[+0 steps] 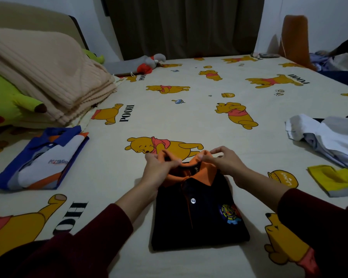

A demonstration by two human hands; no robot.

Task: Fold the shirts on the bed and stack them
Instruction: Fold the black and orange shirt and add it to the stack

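A black polo shirt (197,215) with an orange collar lies folded into a rectangle on the bed, front up, a badge on its chest. My left hand (159,165) pinches the left side of the orange collar. My right hand (223,159) pinches the collar's right side at the far edge. A folded blue, white and orange polo shirt (42,163) lies to the left. A loose pile of white and pale shirts (327,137) sits at the right, with a yellow garment (338,181) in front of it.
The bed sheet (189,109) is cream with bear prints. A folded beige blanket (48,73) and a green plush toy (10,103) lie at the far left. A grey and red plush (151,63) lies at the far edge, and an orange object (295,39) stands far right.
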